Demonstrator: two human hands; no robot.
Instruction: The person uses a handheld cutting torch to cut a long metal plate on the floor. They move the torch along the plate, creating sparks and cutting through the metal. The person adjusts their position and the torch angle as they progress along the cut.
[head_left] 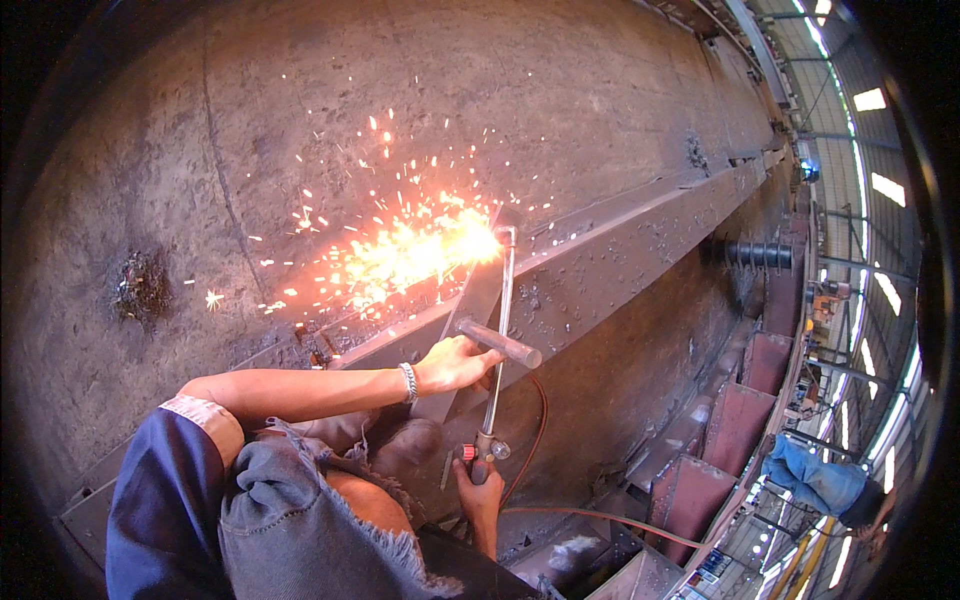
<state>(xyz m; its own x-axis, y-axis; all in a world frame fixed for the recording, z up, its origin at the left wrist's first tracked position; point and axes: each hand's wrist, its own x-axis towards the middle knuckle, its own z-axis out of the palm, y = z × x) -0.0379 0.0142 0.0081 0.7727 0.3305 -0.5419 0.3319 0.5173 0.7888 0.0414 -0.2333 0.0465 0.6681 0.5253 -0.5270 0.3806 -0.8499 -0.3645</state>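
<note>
My left hand grips a short steel bar that lies across the long thin tube of a cutting torch. My right hand holds the torch's handle near its red valve knob, low between my knees. The torch tip burns at a bright flame on a flat steel plate that stands on a long steel beam. Orange sparks spray out to the left over the rusty steel surface. A silver bracelet sits on my left wrist.
A huge curved rusty steel wall fills the upper left. Red hoses trail from the torch to the right. Reddish steel brackets line the lower right. A person in blue clothes stands far below at the right.
</note>
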